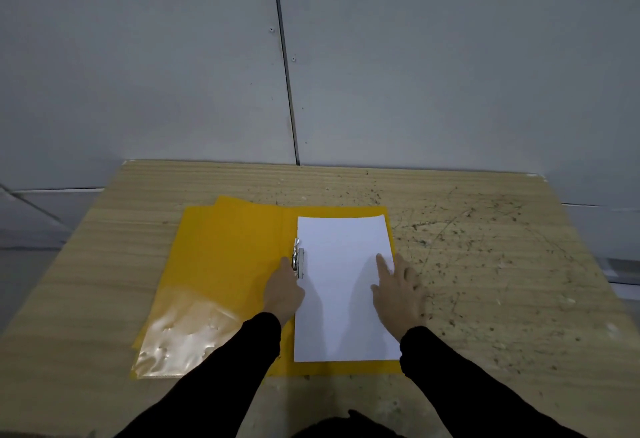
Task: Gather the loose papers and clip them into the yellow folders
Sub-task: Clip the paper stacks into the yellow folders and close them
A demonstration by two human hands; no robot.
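An open yellow folder (228, 257) lies flat on the wooden table (485, 264). A stack of white papers (343, 285) rests on its right half, its left edge against the metal clip (298, 259) at the spine. My left hand (283, 293) is at the clip, fingers curled on its lever. My right hand (398, 295) lies flat with fingers spread on the papers' right edge, pressing them down. A second yellow folder edge (194, 215) shows under the open one at the left.
A clear plastic pocket (180, 337) covers the lower part of the folder's left flap. The table's right side is scratched and speckled. A grey panel wall (311, 56) stands right behind the table's far edge.
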